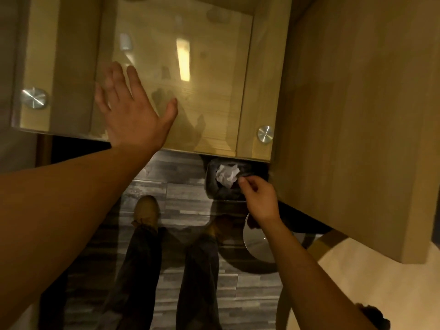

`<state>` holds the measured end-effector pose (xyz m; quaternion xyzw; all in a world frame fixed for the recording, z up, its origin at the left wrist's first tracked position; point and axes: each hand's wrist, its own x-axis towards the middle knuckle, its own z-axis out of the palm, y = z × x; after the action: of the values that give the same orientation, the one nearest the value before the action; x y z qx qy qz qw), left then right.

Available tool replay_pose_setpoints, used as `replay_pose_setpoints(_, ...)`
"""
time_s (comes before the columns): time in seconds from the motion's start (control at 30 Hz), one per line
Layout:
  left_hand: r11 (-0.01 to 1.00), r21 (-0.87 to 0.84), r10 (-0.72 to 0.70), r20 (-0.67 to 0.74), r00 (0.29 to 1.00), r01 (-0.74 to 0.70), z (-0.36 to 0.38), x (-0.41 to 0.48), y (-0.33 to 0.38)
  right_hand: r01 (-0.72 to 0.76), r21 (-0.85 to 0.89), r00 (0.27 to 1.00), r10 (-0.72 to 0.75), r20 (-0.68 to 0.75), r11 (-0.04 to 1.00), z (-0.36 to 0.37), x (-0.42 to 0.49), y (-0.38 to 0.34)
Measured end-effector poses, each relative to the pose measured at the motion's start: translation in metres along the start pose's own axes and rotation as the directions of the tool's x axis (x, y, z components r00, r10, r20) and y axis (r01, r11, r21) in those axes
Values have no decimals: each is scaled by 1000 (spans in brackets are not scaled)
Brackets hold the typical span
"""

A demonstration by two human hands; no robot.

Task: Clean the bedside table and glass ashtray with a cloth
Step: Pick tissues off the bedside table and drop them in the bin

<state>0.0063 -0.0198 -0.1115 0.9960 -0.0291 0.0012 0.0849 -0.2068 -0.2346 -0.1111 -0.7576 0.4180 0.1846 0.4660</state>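
The bedside table is light wood under a glass top held by round metal studs. My left hand is spread open and flat over the glass near its front edge, holding nothing. Below the table's front right corner, a small dark bin stands on the floor with a crumpled white tissue at its mouth. My right hand reaches down to the bin, its fingertips pinched together at the tissue's right edge. No ashtray is in view.
A tall wooden panel stands close on the right of the table and bin. A round shiny metal lid lies beside the bin under my right wrist. My feet and trouser legs stand on grey plank flooring.
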Motion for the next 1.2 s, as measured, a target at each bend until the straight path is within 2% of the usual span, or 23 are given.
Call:
replay_pose_setpoints(0.17,1000,2,-9,53,999,9,-4,0,-1,249,149,968,-252,4,957,-25,-30,-89)
replay_pose_setpoints(0.27,1000,-10,-19,71,997,20,-4,0,0,411,143,911,-406,-69,900,-29,-16,-151)
replay_pose_setpoints(0.47,1000,13,-18,85,996,17,-2,0,-2,546,90,826,-517,-227,833,-9,77,-254)
replay_pose_setpoints(0.53,1000,25,-20,83,996,18,-1,-1,-1,556,61,814,-527,-244,829,-2,112,-278)
replay_pose_setpoints(0.8,999,40,-22,106,994,17,-2,1,-2,494,-38,849,-492,-193,869,19,201,-349)
replay_pose_setpoints(0.97,999,50,-19,127,992,13,-3,1,-2,539,-59,824,-541,-168,840,30,213,-367)
replay_pose_setpoints(1.2,999,40,-17,131,991,12,-3,1,-1,556,48,816,-535,-220,829,24,191,-354)
